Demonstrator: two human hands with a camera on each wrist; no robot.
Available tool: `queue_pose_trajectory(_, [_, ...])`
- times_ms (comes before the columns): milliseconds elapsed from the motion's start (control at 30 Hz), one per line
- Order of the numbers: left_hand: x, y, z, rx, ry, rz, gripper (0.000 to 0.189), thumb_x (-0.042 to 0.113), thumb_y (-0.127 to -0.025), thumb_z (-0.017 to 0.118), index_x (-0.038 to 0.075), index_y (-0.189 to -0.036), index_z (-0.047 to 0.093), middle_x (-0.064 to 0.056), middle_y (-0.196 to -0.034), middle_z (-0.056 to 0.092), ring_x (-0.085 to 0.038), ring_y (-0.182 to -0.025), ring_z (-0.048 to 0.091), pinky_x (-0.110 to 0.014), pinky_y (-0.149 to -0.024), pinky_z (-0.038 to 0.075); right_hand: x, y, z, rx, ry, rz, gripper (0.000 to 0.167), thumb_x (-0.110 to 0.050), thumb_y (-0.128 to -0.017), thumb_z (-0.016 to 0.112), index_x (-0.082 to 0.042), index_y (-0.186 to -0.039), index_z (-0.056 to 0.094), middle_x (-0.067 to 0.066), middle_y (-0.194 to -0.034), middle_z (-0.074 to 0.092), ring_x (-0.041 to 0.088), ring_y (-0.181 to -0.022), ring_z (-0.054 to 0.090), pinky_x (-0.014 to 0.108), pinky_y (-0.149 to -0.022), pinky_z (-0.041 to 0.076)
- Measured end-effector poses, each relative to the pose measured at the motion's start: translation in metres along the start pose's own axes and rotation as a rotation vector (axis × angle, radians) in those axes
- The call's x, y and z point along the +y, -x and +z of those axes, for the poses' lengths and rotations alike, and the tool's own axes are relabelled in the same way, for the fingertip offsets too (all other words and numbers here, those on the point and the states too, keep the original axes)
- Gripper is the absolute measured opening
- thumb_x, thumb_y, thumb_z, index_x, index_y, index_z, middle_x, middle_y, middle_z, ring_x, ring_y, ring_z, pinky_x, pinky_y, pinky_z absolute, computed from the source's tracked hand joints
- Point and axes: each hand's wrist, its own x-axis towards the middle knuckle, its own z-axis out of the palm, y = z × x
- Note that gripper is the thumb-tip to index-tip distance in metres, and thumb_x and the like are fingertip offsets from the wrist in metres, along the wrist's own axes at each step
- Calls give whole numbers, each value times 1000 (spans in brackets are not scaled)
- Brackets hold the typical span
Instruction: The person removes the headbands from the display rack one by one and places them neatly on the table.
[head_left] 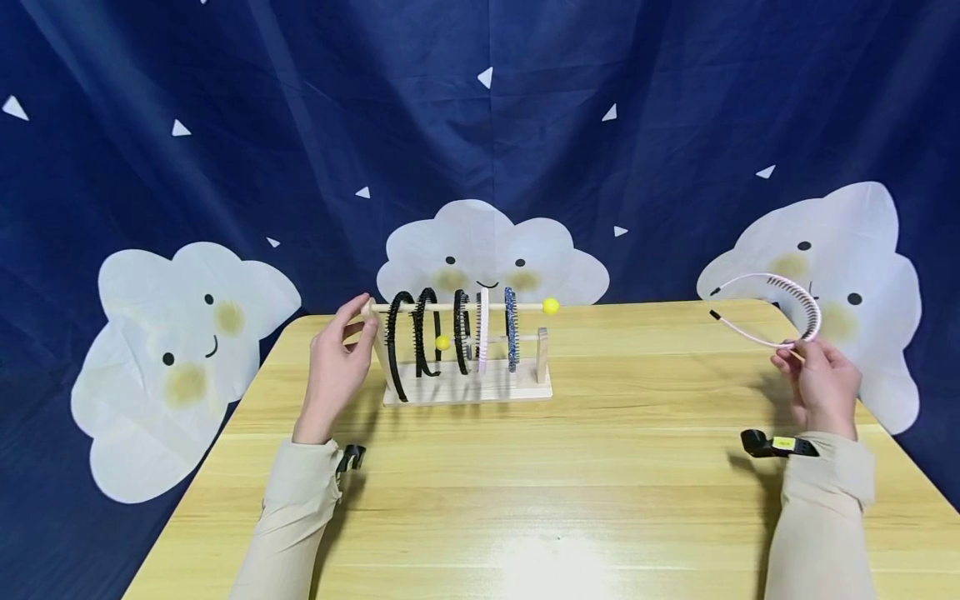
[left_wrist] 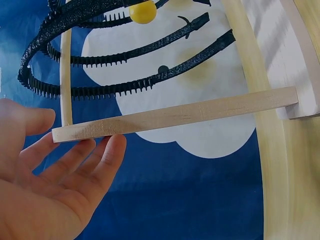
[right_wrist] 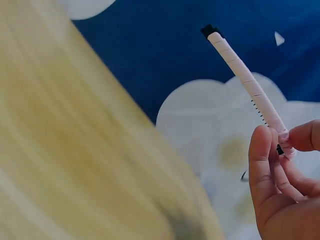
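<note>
A pale pink toothed headband (head_left: 806,304) with black tips is pinched between thumb and fingers of my right hand (head_left: 823,382), held up over the table's right side. In the right wrist view the headband (right_wrist: 250,85) appears edge-on, its small teeth showing along one side. My left hand (head_left: 339,358) grips the top of the left upright of a wooden headband rack (head_left: 543,358). Seen from the left wrist, fingers lie along the upright (left_wrist: 185,115), with the thumb by its top end. On the rack's upper rod hang several headbands: black ones (head_left: 395,342), a pale pink one (head_left: 483,329) and a blue glittery one (head_left: 512,329).
The rack stands at the back middle of the wooden table (head_left: 637,483). Yellow balls cap the upper rod (head_left: 551,307) and a lower rod (head_left: 443,342). Behind the table hangs a dark blue curtain (head_left: 420,100) with white clouds.
</note>
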Motion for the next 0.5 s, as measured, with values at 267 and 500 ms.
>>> queue_pose_trajectory(267, [0,1,0,-1,-3,3,45,24,-105,60,13,-148,55,-11,-142,62,-31,-118,68,-46,-92,60,4,-7,-24,56,47,106,14,-3,-102,58,-6,-93,68,7,-79,70,14,-67,71,21,-68,63])
queue_pose_trajectory(500, [0,1,0,-4,1,4,45,25,-105,59,13,-148,54,-11,-143,61,-33,-118,67,-47,-91,60,5,-15,-36,62,44,114,26,-1,-103,54,-4,-83,71,8,-73,70,15,-62,70,23,-64,63])
